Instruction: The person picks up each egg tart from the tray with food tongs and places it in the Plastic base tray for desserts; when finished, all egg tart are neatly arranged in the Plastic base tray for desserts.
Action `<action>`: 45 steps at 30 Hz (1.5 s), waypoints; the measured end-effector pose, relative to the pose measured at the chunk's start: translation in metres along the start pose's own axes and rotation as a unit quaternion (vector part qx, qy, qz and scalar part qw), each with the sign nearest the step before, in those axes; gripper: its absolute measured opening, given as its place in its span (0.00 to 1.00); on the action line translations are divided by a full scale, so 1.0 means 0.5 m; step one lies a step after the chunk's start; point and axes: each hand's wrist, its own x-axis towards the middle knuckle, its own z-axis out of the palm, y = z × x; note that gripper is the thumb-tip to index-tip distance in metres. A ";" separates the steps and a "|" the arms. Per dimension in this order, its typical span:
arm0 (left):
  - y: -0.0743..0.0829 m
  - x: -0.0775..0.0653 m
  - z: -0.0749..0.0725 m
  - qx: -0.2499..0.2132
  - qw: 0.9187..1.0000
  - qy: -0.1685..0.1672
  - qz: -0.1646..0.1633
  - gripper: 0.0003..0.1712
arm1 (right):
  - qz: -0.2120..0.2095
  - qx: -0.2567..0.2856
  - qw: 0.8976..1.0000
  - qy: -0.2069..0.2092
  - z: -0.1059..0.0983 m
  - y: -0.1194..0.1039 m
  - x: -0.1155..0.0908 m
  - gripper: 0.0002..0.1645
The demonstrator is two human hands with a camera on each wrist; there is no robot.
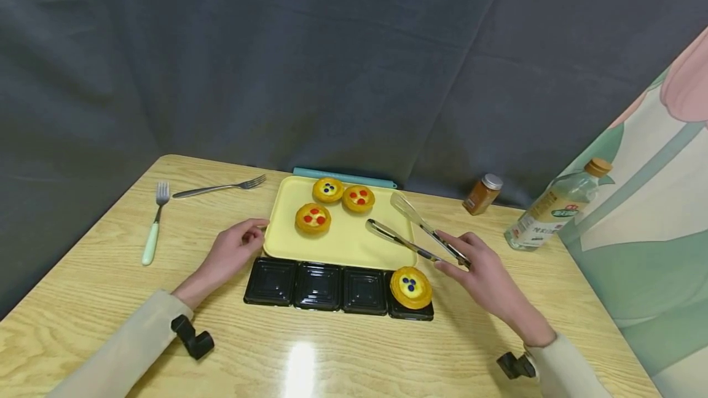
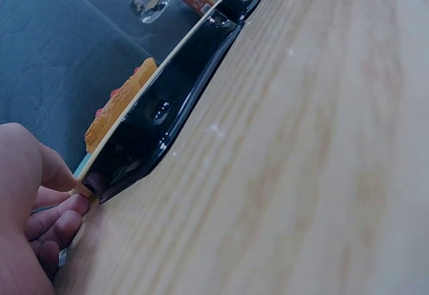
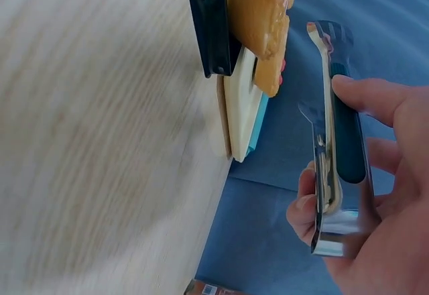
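My right hand (image 1: pixel 487 272) grips metal food tongs (image 1: pixel 401 238), their arms spread with nothing between the tips, above the right side of a yellow tray (image 1: pixel 354 244). The right wrist view shows dark grip strips on the tongs (image 3: pixel 347 131). At the tray's left edge my left hand (image 1: pixel 235 250) pinches the rim between thumb and fingers. On the tray lie two tarts with red pieces, one nearer (image 1: pixel 313 218) and one farther (image 1: pixel 358 199), and a tart with blue berries (image 1: pixel 328 190). Another blue-berry tart (image 1: pixel 411 288) sits in the rightmost compartment of a black container (image 1: pixel 318 306).
Left of the tray lie a green-handled fork (image 1: pixel 152 238) and a metal fork (image 1: pixel 216 190). A teal strip-like object (image 1: pixel 343 177) lies behind the tray. To the right stand a spice jar (image 1: pixel 482 194) and a large bottle (image 1: pixel 555 210). A dark curtain (image 1: pixel 310 66) hangs behind the table.
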 end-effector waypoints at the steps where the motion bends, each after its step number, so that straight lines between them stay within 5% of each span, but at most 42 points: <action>1: 0.000 0.000 0.000 0.000 1.000 0.000 0.000 0.21 | 0.003 0.002 1.000 -0.005 0.001 0.001 0.005 0.34; 45: 0.001 -0.001 0.001 -0.002 1.000 0.001 0.000 0.21 | -0.006 0.000 0.999 -0.043 0.058 0.009 0.151 0.34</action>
